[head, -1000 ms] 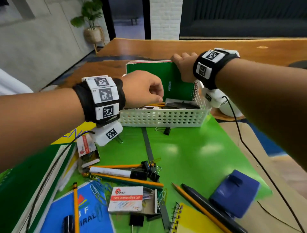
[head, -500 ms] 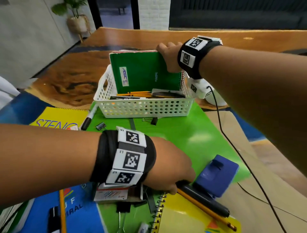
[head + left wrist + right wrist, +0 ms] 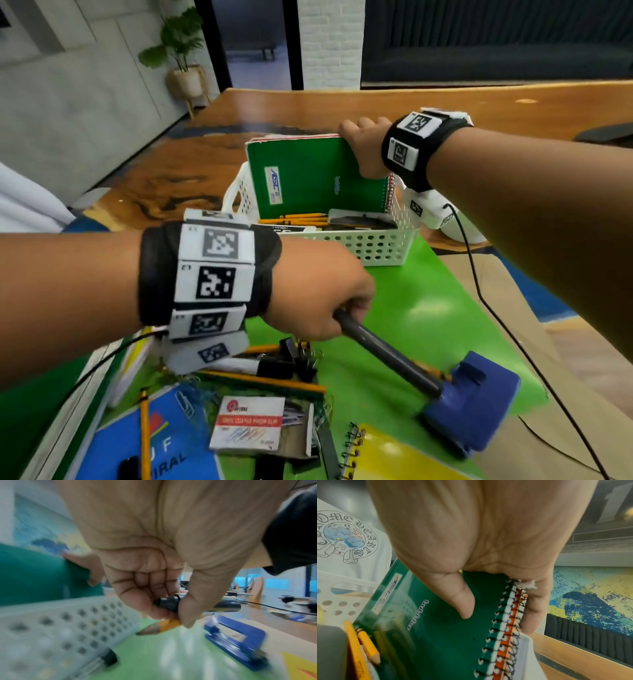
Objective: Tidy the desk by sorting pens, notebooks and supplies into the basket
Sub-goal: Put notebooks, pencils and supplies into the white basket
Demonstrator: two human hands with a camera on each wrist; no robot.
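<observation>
My left hand (image 3: 349,308) (image 3: 171,612) hovers above the green mat, just in front of the white perforated basket (image 3: 359,245) (image 3: 51,628). It pinches a black marker (image 3: 387,356) (image 3: 169,602) together with a yellow pencil (image 3: 161,626). The marker's far end points down toward the blue hole punch. My right hand (image 3: 363,147) (image 3: 498,609) grips the top spiral corner of a green notebook (image 3: 308,178) (image 3: 445,635). The notebook stands upright in the basket with other notebooks behind it. Yellow pencils (image 3: 298,219) (image 3: 368,649) lie in the basket in front of it.
A blue hole punch (image 3: 476,401) sits on the mat's right edge. Nearer me lie a yellow spiral notebook (image 3: 394,459), a paper clip box (image 3: 253,423), black binder clips (image 3: 294,359), loose pencils and a blue notebook (image 3: 171,452). A black cable (image 3: 479,274) hangs from my right wrist.
My left hand left the basket, reached down to the marker and pencil beside the hole punch, took hold of them and lifted them. My right hand kept holding the green notebook.
</observation>
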